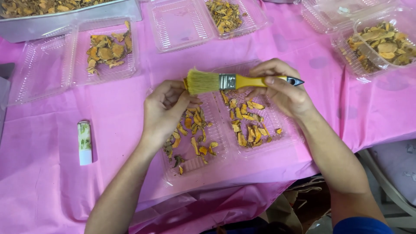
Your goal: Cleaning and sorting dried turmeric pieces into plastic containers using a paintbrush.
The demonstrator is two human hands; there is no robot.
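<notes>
Nearest: open clear clamshell tray (190, 167) on the pink-covered worktop (121, 121), two halves side by side, both holding thin orange-yellow dried root slices (248, 130), loosely scattered.

Above it, both hands. Left hand (164, 113) curled, fingertips pinched shut on a small orange piece at the bristle tips; piece mostly hidden. Right hand (284, 89) has its grip closed round the yellow handle of one paintbrush (234, 81). Brush long axis runs near horizontal across the view, pale bristles pointing to the left hand, dark handle tip sticking out past the right fingers. Brush is held off the tray, over the hinge line between the two halves.

Left of the tray: one small white tube with green print (84, 143), lying flat, long axis near vertical in view.

Further back: four more clear clamshell trays. Left one (39, 69): slices in one half only. Centre one (180, 26): same. Two at right, the nearer (381, 43) heaped with slices, the farther (329, 13) looks near bare.

Far left corner: one metal tray (65, 21) full of slices.
</notes>
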